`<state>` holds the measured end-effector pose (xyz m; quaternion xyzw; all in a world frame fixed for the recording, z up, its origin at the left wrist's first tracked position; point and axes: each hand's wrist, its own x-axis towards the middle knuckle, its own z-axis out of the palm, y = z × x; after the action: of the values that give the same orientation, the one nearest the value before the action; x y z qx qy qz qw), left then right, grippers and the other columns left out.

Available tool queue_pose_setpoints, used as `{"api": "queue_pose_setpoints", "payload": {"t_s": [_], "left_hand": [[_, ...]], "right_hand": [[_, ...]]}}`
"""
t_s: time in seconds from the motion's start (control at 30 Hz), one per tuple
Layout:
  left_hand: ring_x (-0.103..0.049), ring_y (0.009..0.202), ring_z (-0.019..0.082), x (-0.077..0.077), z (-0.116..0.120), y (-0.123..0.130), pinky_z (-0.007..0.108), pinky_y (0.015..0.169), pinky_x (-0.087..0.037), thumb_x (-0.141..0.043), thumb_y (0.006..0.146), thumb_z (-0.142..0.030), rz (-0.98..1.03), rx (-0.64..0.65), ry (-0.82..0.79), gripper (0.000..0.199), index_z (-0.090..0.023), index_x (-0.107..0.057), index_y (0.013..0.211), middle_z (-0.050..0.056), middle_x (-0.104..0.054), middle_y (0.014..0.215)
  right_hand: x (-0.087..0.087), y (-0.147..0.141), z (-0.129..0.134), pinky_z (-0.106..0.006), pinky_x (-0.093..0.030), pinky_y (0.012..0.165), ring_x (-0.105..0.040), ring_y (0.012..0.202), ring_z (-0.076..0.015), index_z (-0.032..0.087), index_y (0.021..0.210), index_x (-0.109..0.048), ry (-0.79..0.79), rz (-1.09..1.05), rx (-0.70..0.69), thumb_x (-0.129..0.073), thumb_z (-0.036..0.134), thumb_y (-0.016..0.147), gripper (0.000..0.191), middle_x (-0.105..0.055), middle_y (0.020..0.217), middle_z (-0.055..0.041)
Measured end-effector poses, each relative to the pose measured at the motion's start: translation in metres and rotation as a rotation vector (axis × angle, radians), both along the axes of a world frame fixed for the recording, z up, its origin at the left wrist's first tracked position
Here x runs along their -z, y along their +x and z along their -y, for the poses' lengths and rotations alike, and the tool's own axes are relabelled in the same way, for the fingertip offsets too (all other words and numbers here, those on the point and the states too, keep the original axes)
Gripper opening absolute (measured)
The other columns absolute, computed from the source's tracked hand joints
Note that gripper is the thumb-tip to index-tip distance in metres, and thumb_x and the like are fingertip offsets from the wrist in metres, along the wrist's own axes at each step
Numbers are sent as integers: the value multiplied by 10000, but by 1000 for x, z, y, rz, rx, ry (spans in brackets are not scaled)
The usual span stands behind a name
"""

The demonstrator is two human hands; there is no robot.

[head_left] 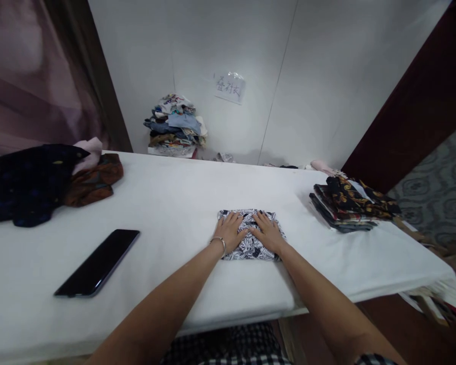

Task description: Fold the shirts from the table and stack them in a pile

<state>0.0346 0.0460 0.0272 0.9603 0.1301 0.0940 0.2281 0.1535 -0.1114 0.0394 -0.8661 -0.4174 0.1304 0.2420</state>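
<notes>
A black-and-white printed shirt (251,248) lies folded into a compact rectangle near the front edge of the table. My left hand (229,232) rests flat on its left half, fingers spread and pointing away from me, a bracelet on the wrist. On the right half my right hand (268,232) lies palm down, its fingers also apart. The two thumbs almost meet at the middle of the cloth. Neither hand grips the fabric; parts of the print are hidden under the palms.
The white-covered table (167,197) carries a black phone (99,263) at left. Dark crumpled clothing (34,177) and a brown garment (95,182) lie at the far left. Folded shirts (349,203) are stacked at right. Behind the table stands a clothes pile (177,124) beneath a wall sign (230,88).
</notes>
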Motion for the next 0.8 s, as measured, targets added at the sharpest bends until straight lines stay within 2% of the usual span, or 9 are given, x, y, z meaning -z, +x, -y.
{"api": "queue_pose_setpoints", "payload": {"t_s": [0.07,0.13,0.27,0.37,0.47,0.53,0.6,0.7,0.8], "left_hand": [[-213,1492,268,-2,-2,-1,520,1198,-176,-390,960,-479,43,-26,-43,533,-234,-475,1426,81,-334,1586],[-235,1482,274,-4,-4,-4,497,1189,-217,-390,960,-472,98,-120,-78,517,-214,-508,1393,97,-348,1578],[-331,1431,310,-13,-9,-11,457,1159,-285,-477,917,-479,128,-352,-82,622,-114,-440,1420,188,-373,1545],[-433,1350,352,-22,-8,-15,473,1110,-340,-535,874,-483,91,-392,-72,705,-85,-390,1438,218,-466,1467],[-492,1297,352,-28,-3,-16,448,1064,-389,-557,861,-450,57,-400,-161,696,-100,-383,1437,219,-519,1413],[-489,1309,331,-30,1,-15,417,1058,-402,-602,834,-405,75,-400,-272,710,-117,-374,1441,215,-480,1450],[-495,1308,303,-29,4,-12,387,1063,-405,-663,783,-334,130,-389,-396,711,-128,-407,1414,203,-473,1458],[-574,1216,259,-24,2,-8,352,1041,-426,-700,727,-213,199,-375,-634,637,-125,-497,1324,174,-587,1348],[-630,1126,245,-17,-3,-5,357,987,-472,-719,711,-185,296,-398,-833,624,-139,-517,1301,150,-646,1274]], "right_hand": [[-2,2,2,-545,-23,1202,-153,1506,-252,282,1490,-408,100,-68,14,-435,629,916,671,-257,1610,-53],[-5,4,9,-504,-123,1211,-272,1471,-245,279,1428,-499,267,-184,53,-475,615,899,627,-382,1557,-59],[-11,-8,37,-467,-333,1137,-508,1297,-273,221,1182,-684,608,-216,254,-599,610,806,548,-615,1345,-109],[-14,-38,61,-455,-509,909,-659,973,-272,194,954,-722,712,-318,332,-691,577,733,443,-727,1046,-114],[-17,-78,76,-354,-538,615,-679,693,-214,191,974,-681,658,-808,375,-748,529,708,435,-738,916,-89],[-19,-101,79,-318,-533,584,-709,735,-219,181,1028,-651,581,-1153,383,-739,517,744,449,-739,985,-113],[-19,-118,77,-316,-555,651,-723,885,-237,163,1056,-630,549,-1392,368,-699,528,800,451,-721,1082,-147],[-17,-126,66,-355,-561,848,-676,1080,-243,154,1052,-614,639,-1560,343,-674,522,839,429,-679,1195,-159],[-13,-122,47,-393,-500,1022,-619,1188,-245,160,1025,-608,794,-1591,363,-676,523,840,412,-646,1234,-155]]}}
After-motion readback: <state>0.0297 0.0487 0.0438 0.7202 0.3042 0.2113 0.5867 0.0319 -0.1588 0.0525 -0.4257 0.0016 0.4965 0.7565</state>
